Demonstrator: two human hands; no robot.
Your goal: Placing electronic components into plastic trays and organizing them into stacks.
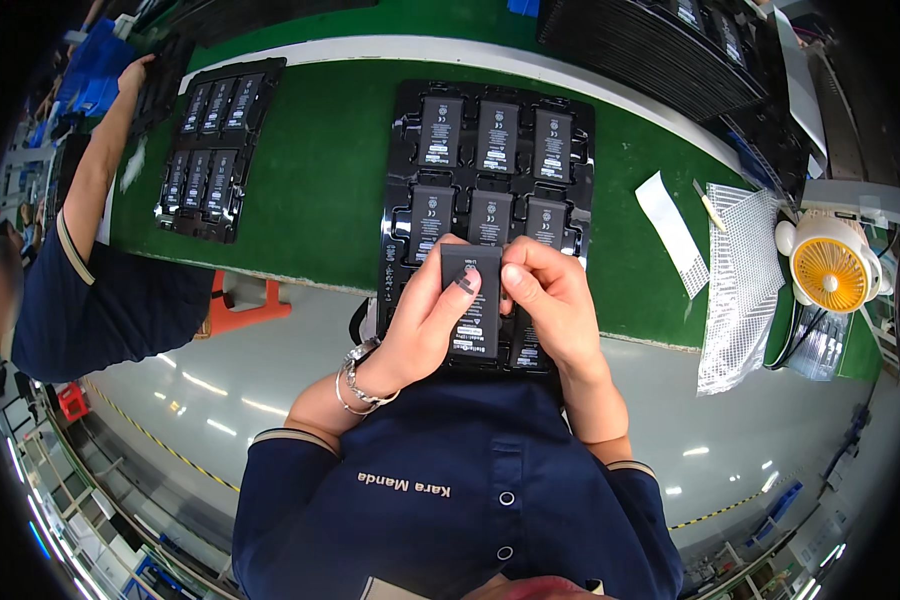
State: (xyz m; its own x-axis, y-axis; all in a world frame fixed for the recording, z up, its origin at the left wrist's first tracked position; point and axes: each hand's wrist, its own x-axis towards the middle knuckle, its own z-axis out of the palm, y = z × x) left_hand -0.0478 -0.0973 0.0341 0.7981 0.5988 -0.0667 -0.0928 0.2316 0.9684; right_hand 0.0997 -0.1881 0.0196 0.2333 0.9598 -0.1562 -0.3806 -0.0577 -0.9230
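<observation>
A flat, dark grey rectangular battery with pale print point(485, 300) is held up above the near part of a black moulded plastic tray point(405, 110), the landmark for what follows. The left hand point(420, 325) grasps the battery along its left side, the thumb lying flat on its face near the far end. The right hand point(562, 305) is at the battery's right edge, thumb and forefinger brought together; whether they grip the edge or merely meet beside it, I cannot tell. A silver-coloured metal bracelet point(355, 385) circles the left wrist.

Inside the tray, two rows of three similar batteries show beyond or partly behind the hands; its nearest part is mostly covered. The tray lies on a green tabletop point(330, 180).

Right of the tray lie a white paper strip point(675, 235) and a translucent patterned plastic sheet point(735, 300), with a small white fan with a yellow-orange front point(830, 275) farther right. Beyond the tray to the right rises a stack of black trays point(640, 45).

Left of the tray is a second black plastic tray point(198, 224) carrying six batteries. Farther left, a co-worker in a dark navy short-sleeved shirt point(120, 310) stretches an arm forward; an orange-red stool point(245, 305) is beside them.
</observation>
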